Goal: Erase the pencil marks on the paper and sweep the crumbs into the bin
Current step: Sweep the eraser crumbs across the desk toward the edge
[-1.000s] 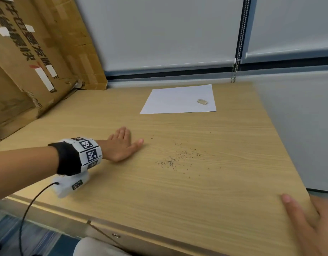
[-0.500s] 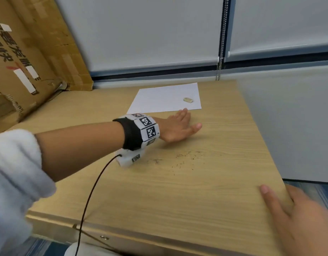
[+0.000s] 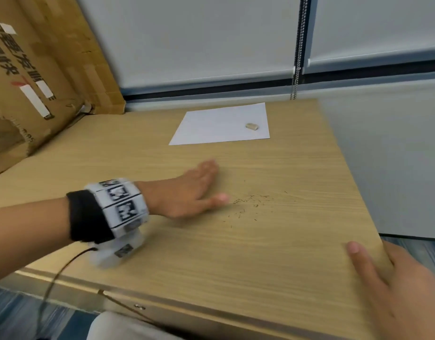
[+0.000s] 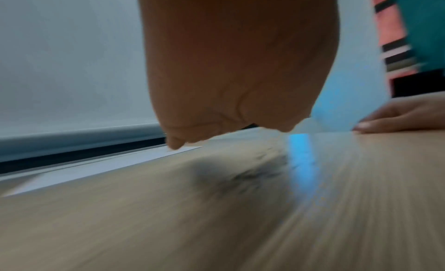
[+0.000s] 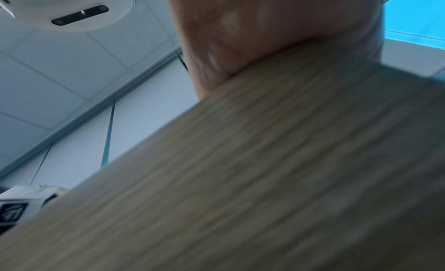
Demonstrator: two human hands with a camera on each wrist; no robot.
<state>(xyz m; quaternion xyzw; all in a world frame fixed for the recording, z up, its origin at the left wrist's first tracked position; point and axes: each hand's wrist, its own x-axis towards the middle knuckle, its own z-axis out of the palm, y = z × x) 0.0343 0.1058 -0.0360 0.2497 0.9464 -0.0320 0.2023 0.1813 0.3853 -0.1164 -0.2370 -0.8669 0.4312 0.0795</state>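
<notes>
A white sheet of paper (image 3: 221, 125) lies at the far side of the wooden desk (image 3: 236, 253) with a small beige eraser (image 3: 251, 126) on it. Dark eraser crumbs (image 3: 248, 204) are scattered on the wood in the middle right. My left hand (image 3: 187, 192) lies flat on the desk, fingers straight, its thumb tip just left of the crumbs. My right hand (image 3: 402, 285) rests open at the desk's front right corner, index finger on the top. In the left wrist view the crumbs (image 4: 253, 174) show as a dark blur ahead of the palm (image 4: 236, 65).
Large cardboard boxes (image 3: 39, 77) lean at the back left of the desk. Window blinds with a bead chain (image 3: 296, 69) stand behind it. The desk's right edge (image 3: 353, 182) drops to a blue floor. No bin is in view.
My left hand swept right toward the paper, then drew back toward me, and now lies left of the crumbs, which look more bunched. My right hand stayed at the corner.
</notes>
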